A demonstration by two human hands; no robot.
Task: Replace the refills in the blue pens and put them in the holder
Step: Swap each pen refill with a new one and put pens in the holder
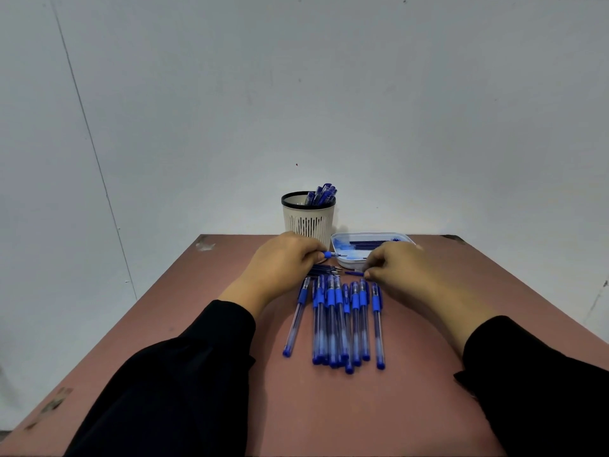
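The person leans over a reddish-brown counter [329,407], both arms in black sleeves reaching forward. The landmark here is the holder [308,215], a cream slotted cup with a black rim standing at the far edge of the counter; several finished blue pens [322,193] stand inside it, leaning to its right side.

Just in front of the holder, the left hand [283,262] has its grip closed around a pen front piece [331,254], the blue collar and thin tip poking out toward the right. To the right of the holder sits a white tray [341,258] stained with blue ink, with dark refills lying in it. The right hand [405,268] hovers in front of that tray, its fingertips pinched on a small dark blue part [354,273].

Nearer than the holder, between the two hands, a small bundle of loose refills [324,269] lies on the counter. Nearer again, a row of blue pens [342,321] lies side by side, caps toward the holder, one set slightly apart on the left.
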